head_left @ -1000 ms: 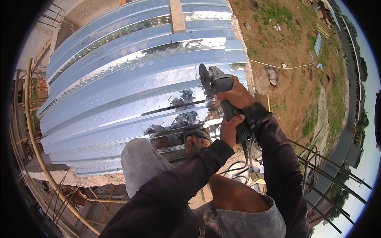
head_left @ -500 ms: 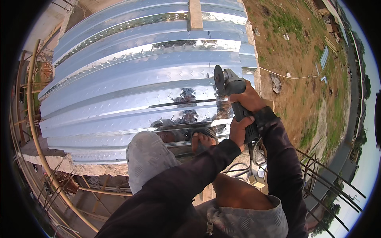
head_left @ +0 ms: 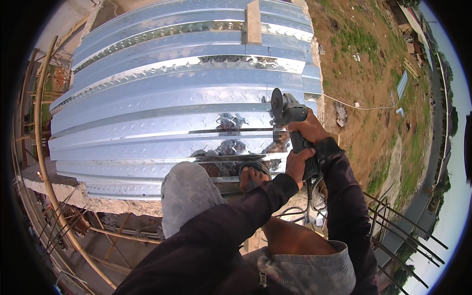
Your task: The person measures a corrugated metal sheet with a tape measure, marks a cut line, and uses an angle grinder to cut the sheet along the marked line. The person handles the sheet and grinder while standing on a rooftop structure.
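Observation:
Both hands are closed on a dark angle grinder (head_left: pixel 299 140), held over ribbed, shiny metal decking sheets (head_left: pixel 162 103). My right hand (head_left: pixel 312 128) grips it just behind the gear head. Lower down, my left hand (head_left: pixel 297 165) wraps round the rear of the body, near the cord. The thin round disc (head_left: pixel 277 103) stands on edge at the sheet's surface, beside a thin dark line that runs across a rib. Whether the disc touches the metal, or is spinning, I cannot tell. My foot (head_left: pixel 253 177) rests on the near ribs, in a sandal.
A wooden board (head_left: pixel 253 23) lies across the far ribs. The grinder's cord (head_left: pixel 309 196) loops below my hands. Rebar rods (head_left: pixel 398 231) stick out at lower right, beyond the rough concrete edge. Bamboo poles (head_left: pixel 40 118) stand at left. Lower ground with grass (head_left: pixel 361 44) lies to the right.
The whole view has shifted slightly, and the board and sheets sit a little further right. Both hands keep their grip on the angle grinder, which has hardly moved against the sheet.

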Demonstrator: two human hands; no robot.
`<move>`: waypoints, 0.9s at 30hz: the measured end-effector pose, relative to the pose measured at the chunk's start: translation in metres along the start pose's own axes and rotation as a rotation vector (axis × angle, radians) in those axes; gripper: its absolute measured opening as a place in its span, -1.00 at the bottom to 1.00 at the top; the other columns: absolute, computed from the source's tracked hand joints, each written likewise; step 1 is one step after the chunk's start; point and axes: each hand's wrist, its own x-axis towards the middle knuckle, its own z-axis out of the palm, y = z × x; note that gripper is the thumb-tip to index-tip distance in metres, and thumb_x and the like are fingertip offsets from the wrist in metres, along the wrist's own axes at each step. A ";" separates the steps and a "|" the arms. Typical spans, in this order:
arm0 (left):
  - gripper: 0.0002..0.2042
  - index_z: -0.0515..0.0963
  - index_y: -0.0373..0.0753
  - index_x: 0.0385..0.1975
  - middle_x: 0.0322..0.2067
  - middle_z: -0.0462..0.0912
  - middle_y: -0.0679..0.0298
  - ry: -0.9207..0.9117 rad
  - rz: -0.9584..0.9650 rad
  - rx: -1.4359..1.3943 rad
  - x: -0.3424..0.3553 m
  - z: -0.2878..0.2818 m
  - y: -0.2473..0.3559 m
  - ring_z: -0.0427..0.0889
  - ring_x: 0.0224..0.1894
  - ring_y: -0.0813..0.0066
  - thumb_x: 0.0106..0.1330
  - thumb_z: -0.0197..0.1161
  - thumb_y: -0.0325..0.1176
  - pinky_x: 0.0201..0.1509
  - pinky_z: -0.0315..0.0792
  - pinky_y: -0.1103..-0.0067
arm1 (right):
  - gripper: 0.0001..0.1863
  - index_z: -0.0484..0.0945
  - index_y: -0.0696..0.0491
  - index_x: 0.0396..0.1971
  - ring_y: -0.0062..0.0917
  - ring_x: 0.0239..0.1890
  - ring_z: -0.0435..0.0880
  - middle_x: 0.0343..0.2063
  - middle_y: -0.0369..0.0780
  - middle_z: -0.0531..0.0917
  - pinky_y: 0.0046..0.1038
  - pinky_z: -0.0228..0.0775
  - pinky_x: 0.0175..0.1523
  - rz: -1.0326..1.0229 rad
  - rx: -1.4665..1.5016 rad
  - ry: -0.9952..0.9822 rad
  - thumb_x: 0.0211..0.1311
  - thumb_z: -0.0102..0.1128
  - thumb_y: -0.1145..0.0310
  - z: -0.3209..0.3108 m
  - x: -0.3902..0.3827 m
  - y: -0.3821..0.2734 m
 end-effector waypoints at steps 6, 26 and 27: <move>-0.74 0.52 -0.28 -0.14 -0.36 0.65 0.26 -0.009 -0.015 -0.015 0.004 -0.002 0.000 0.69 -0.40 0.43 0.25 0.25 -0.29 -0.33 0.63 0.45 | 0.02 0.13 0.35 0.21 -0.32 -0.08 0.63 -0.08 -0.02 0.57 -0.39 0.55 0.00 -0.011 0.036 -0.012 -0.25 0.55 0.27 0.002 0.011 0.008; -0.77 0.58 -0.31 -0.27 -0.48 0.63 0.29 0.035 0.012 -0.074 0.007 0.002 0.008 0.64 -0.55 0.46 0.17 0.32 -0.30 -0.45 0.57 0.52 | 0.04 0.16 0.38 0.19 -0.31 -0.05 0.63 -0.06 0.00 0.56 -0.41 0.53 0.01 0.034 -0.073 0.025 -0.29 0.55 0.20 0.004 0.011 -0.004; -0.77 0.58 -0.31 -0.27 -0.48 0.63 0.29 0.038 0.016 -0.072 0.007 0.001 0.009 0.64 -0.55 0.45 0.17 0.32 -0.30 -0.45 0.57 0.52 | 0.05 0.16 0.38 0.19 -0.31 -0.05 0.62 -0.06 0.01 0.56 -0.41 0.53 0.01 0.036 -0.074 0.020 -0.29 0.55 0.19 0.004 0.012 -0.004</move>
